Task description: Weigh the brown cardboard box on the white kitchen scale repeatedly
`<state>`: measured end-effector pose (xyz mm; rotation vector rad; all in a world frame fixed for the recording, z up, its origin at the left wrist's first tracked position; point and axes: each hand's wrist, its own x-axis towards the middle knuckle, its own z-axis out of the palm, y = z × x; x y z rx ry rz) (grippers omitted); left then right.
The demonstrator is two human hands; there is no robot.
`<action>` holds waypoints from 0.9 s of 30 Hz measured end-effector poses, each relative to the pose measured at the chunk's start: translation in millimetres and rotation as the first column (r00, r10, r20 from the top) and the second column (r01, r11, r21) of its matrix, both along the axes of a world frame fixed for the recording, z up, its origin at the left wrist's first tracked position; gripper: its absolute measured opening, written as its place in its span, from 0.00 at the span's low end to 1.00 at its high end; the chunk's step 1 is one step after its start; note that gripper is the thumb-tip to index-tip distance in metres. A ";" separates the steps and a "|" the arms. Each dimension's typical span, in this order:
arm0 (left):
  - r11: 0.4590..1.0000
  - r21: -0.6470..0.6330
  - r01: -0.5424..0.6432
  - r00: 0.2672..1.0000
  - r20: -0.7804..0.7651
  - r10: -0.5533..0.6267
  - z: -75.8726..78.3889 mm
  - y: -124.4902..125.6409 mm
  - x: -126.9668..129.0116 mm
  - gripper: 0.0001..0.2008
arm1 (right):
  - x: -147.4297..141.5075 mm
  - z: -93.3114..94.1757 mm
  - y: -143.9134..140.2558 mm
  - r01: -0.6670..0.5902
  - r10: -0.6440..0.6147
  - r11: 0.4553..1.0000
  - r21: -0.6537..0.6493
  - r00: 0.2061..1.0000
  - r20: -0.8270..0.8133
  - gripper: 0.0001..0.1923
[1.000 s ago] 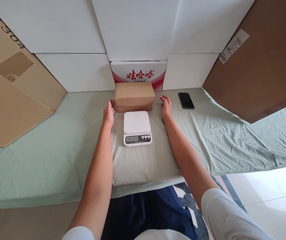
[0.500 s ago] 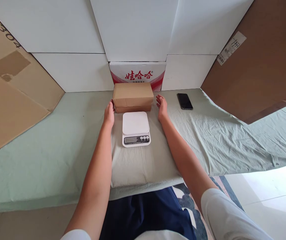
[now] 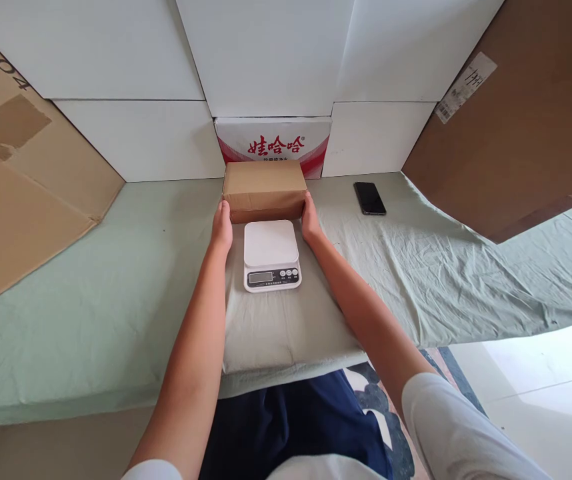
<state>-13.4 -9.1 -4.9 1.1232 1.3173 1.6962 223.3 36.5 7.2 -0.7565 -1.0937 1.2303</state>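
Note:
A brown cardboard box (image 3: 266, 188) stands just behind a white digital kitchen scale (image 3: 272, 255) on the cloth-covered table. My left hand (image 3: 222, 225) presses against the box's left side, its fingers partly hidden behind that edge. Against the right side rests my right hand (image 3: 309, 217), so the box is gripped between both palms. The scale lies between my forearms with a bare white platform. Its display and round buttons face me, and I cannot make out any reading.
Behind the box is a white and red printed carton (image 3: 276, 139) against white panels. A black phone (image 3: 369, 198) lies to the right on the green cloth (image 3: 91, 300). Large cardboard sheets flank the table, one at left (image 3: 31, 187) and one at right (image 3: 521, 127).
My right hand has moved left and now touches the box's right side; before, it was apart from it. My left hand stays at the left side. The scale and phone have not moved on the cloth.

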 end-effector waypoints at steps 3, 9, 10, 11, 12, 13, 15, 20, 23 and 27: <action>1.000 -0.006 -0.001 1.000 -0.020 0.001 1.9 -1.5 1.9 0.39 | -2.2 2.7 -5.6 0.006 -0.007 0.998 0.056 1.000 0.015 0.41; 0.997 0.075 -0.029 1.000 0.008 0.029 16.4 -2.2 1.3 0.44 | -2.2 33.3 -14.9 -0.042 0.031 0.981 0.189 0.998 0.062 0.36; 0.994 0.104 -0.028 1.000 0.015 0.027 22.7 -3.7 1.3 0.44 | -1.1 43.3 -16.8 -0.049 0.030 0.974 0.220 0.996 0.089 0.36; 0.990 0.137 -0.028 1.000 0.014 0.026 30.5 -6.2 1.5 0.43 | 0.5 53.9 -19.3 -0.047 0.020 0.968 0.246 0.994 0.112 0.36; 0.985 0.170 -0.024 1.000 0.005 0.023 39.3 -10.2 1.7 0.41 | 2.7 64.4 -22.7 -0.048 0.012 0.962 0.268 0.991 0.133 0.36; 0.979 0.200 -0.023 1.000 -0.010 0.025 48.8 -15.7 2.2 0.38 | 5.3 73.9 -27.2 -0.035 -0.005 0.959 0.282 0.990 0.141 0.36; 0.971 0.237 -0.003 0.999 -0.037 0.012 66.6 -32.0 4.1 0.34 | 12.6 88.1 -40.7 -0.014 -0.033 0.953 0.303 0.988 0.148 0.35; 0.938 0.313 0.149 0.986 -0.117 -0.118 74.7 -97.4 15.2 0.38 | 37.6 83.1 -99.3 -0.052 -0.010 0.953 0.299 0.980 0.200 0.36; 0.949 0.265 0.170 0.984 -0.096 -0.150 54.2 -135.6 22.6 0.37 | 47.6 61.6 -136.0 -0.095 0.044 0.967 0.238 0.976 0.212 0.36; 0.970 0.203 0.137 0.990 -0.057 -0.128 28.7 -160.9 29.1 0.38 | 49.6 39.6 -162.9 -0.077 0.043 0.984 0.159 0.977 0.207 0.38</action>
